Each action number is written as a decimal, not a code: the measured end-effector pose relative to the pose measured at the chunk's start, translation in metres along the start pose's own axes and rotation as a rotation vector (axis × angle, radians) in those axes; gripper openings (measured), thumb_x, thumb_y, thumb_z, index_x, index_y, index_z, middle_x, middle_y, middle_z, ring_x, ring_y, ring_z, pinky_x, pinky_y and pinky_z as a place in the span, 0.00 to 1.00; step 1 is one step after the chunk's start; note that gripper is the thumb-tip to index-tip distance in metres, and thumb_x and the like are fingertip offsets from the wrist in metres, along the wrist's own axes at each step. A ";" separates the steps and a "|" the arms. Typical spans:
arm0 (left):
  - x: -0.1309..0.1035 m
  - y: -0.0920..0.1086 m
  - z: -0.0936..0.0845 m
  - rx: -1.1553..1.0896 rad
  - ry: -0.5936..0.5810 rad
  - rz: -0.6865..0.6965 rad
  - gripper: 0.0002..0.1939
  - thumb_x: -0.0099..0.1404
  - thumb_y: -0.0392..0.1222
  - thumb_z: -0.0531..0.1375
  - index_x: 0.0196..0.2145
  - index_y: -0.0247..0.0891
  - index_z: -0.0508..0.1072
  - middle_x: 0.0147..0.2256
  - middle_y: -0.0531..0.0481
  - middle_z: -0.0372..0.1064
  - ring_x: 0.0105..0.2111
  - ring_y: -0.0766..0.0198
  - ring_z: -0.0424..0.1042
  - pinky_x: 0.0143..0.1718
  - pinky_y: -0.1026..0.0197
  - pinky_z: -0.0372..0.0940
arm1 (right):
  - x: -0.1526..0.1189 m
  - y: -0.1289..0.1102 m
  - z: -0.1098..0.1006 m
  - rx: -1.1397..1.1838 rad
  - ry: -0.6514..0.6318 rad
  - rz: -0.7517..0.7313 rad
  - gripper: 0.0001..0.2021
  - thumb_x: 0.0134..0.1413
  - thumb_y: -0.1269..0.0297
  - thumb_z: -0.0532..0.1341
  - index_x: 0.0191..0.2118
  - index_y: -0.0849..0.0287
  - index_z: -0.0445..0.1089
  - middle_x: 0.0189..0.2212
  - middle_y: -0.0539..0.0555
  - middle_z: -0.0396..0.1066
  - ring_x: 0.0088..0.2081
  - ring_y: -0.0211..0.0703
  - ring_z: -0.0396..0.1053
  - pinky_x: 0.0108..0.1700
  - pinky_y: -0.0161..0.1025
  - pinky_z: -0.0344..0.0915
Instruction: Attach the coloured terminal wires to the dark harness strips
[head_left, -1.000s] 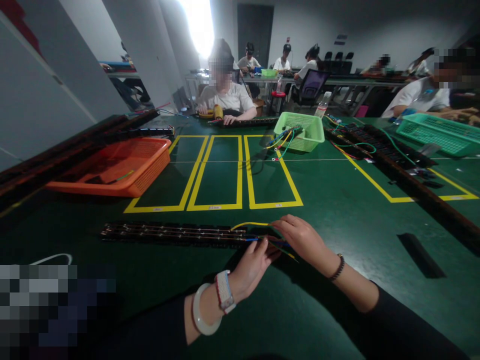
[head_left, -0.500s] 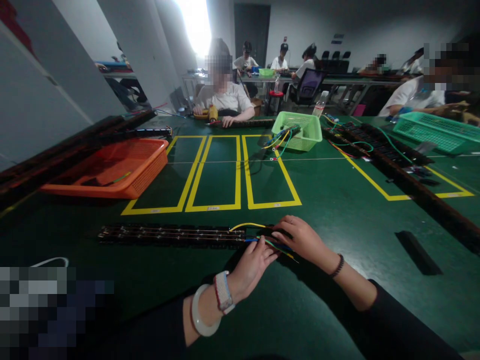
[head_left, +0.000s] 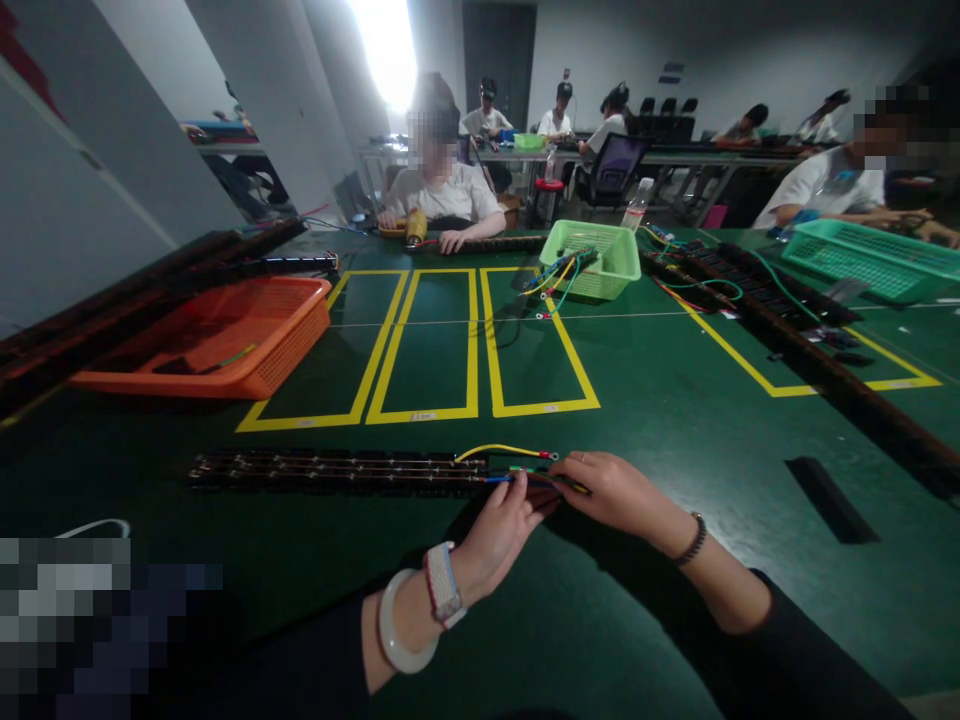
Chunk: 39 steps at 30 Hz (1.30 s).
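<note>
A long black strip [head_left: 337,472] with thin rods along it lies across the green table in front of me. Blue and green wires leave its right end, where my left hand [head_left: 504,530] has its fingers closed on them. Close beside it, my right hand [head_left: 619,492] pinches the wires' far portion, including a green-yellow one. Just above the strip's right end, a yellow wire [head_left: 499,448] arches free, its red ring terminal beside my right fingertips. My fingers partly hide the wires between the hands.
An orange basket [head_left: 292,345] stands left, beside long dark strips. Yellow tape frames mark the green table [head_left: 675,430]. Farther back are a light green basket [head_left: 600,265] with wires and a teal basket [head_left: 877,260]. A black piece [head_left: 832,500] lies right. People sit across and behind.
My right hand has shifted slightly right and down, closing round the green-yellow wire end. The yellow wire's red terminal now shows uncovered.
</note>
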<state>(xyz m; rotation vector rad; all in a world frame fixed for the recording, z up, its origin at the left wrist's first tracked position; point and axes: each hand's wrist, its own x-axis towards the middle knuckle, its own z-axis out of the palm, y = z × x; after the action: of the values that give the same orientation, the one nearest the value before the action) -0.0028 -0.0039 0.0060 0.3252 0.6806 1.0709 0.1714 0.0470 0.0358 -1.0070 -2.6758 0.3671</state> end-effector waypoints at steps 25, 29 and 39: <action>-0.002 0.002 0.000 0.027 0.054 -0.032 0.13 0.63 0.48 0.58 0.36 0.33 0.71 0.35 0.46 0.70 0.38 0.63 0.70 0.47 0.57 0.62 | -0.005 -0.007 -0.006 -0.044 0.142 -0.300 0.21 0.59 0.47 0.54 0.44 0.61 0.69 0.30 0.55 0.69 0.32 0.43 0.65 0.36 0.41 0.60; 0.000 0.000 -0.003 0.001 0.062 -0.005 0.13 0.62 0.48 0.59 0.34 0.33 0.72 0.35 0.47 0.70 0.37 0.65 0.69 0.46 0.60 0.62 | -0.009 -0.014 -0.002 -0.114 0.088 -0.379 0.16 0.62 0.57 0.54 0.48 0.63 0.67 0.33 0.56 0.71 0.32 0.42 0.65 0.36 0.41 0.60; -0.003 0.004 0.002 0.096 -0.038 -0.041 0.16 0.66 0.49 0.53 0.32 0.30 0.69 0.34 0.40 0.72 0.39 0.56 0.72 0.47 0.51 0.62 | -0.012 0.000 0.010 -0.123 0.215 -0.122 0.13 0.63 0.71 0.50 0.47 0.63 0.69 0.27 0.54 0.67 0.29 0.40 0.63 0.33 0.38 0.61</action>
<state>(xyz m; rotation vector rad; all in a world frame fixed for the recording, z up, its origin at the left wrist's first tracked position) -0.0054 -0.0042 0.0106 0.4120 0.7034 0.9927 0.1767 0.0379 0.0251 -0.8565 -2.5729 0.0662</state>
